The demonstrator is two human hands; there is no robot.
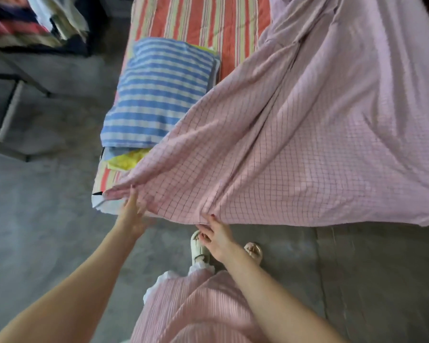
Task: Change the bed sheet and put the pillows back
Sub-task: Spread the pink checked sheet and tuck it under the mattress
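Note:
A pink checked sheet (307, 144) lies spread over most of the bed, its near edge hanging over the bed's front side. My left hand (131, 214) reaches to the sheet's left corner with fingers stretched out, touching the cloth near the bed's corner. My right hand (216, 233) pinches the sheet's near edge, and folds fan out from that spot. A blue-and-white striped pillow (159, 95) lies on the left part of the bed, on the red-and-yellow striped mattress cover (203, 21), partly under the sheet. Yellow cloth (126, 160) shows beneath the pillow.
I stand on a grey concrete floor (47, 206) at the bed's front edge, my feet in pale sandals (200, 248). A metal-legged rack (10, 105) with piled clothes (35, 21) stands at the far left.

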